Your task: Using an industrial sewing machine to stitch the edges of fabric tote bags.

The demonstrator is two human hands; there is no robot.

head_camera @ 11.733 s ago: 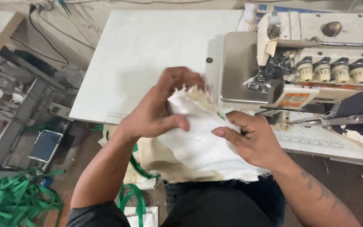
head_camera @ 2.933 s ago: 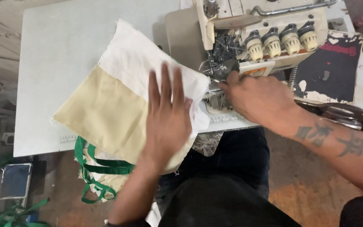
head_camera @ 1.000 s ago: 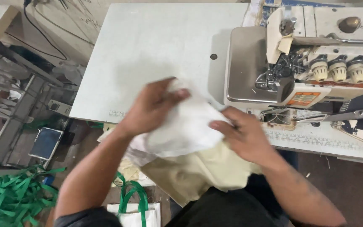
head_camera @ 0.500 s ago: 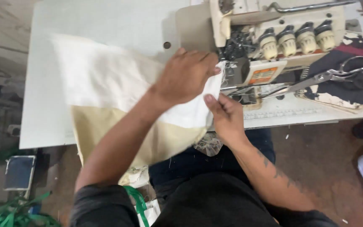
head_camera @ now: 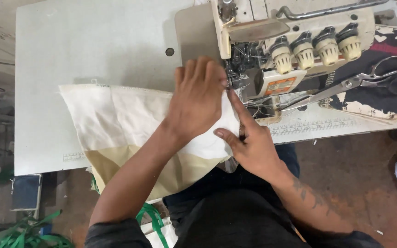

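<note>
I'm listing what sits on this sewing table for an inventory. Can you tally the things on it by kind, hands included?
Sewing machine: 1
Thread knobs on the machine: 4
Scissors: 1
Cloth piece, white and cream: 1
Dark mat under the scissors: 1
Hands on the cloth: 2, left hand flat, right hand pointing at the needle area
Total: 10

On your table [head_camera: 93,41], the cloth [head_camera: 116,124] overhangs the near edge left of the sewing machine [head_camera: 295,46], with your hands pressing its right end and scissors [head_camera: 354,82] toward the right edge.
</note>
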